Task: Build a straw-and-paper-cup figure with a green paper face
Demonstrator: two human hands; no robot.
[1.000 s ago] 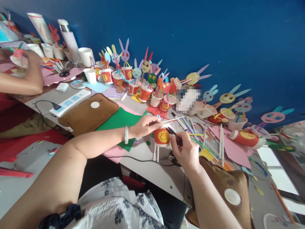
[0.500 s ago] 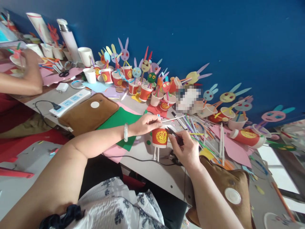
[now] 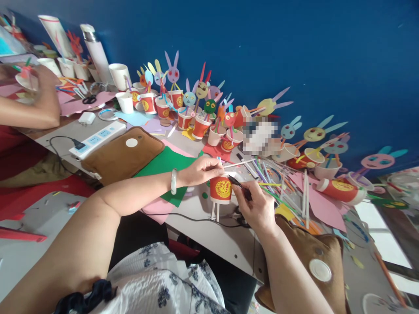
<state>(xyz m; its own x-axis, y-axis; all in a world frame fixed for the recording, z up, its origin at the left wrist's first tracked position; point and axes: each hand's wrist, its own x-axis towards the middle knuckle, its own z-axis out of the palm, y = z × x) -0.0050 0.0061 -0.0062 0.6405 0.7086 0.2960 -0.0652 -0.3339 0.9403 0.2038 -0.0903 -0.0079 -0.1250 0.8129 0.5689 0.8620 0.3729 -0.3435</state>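
A red paper cup (image 3: 220, 188) with a yellow emblem stands upside down near the table's front edge, two white sticks (image 3: 215, 211) hanging from its lower side. My left hand (image 3: 204, 170) is closed at the cup's top, pinching a thin white stick (image 3: 238, 163) that points right. My right hand (image 3: 257, 201) is closed around a dark pointed tool (image 3: 236, 180), whose tip is at the cup's upper right edge. Whether the tip touches the cup is hard to tell. Green paper (image 3: 166, 172) lies left of the cup.
Cup figures with rabbit heads (image 3: 202, 90) line the blue wall. Loose sticks (image 3: 265, 174) lie to the right. Brown cushions (image 3: 122, 150) sit on both sides. A power strip (image 3: 98, 139) is at the left, beyond it another person's arm (image 3: 29, 111). A black cable crosses in front.
The tool in my right hand has tilted slightly, its tip moving a little left relative to the cup. My left hand keeps its pinch. The whole view has shifted slightly.
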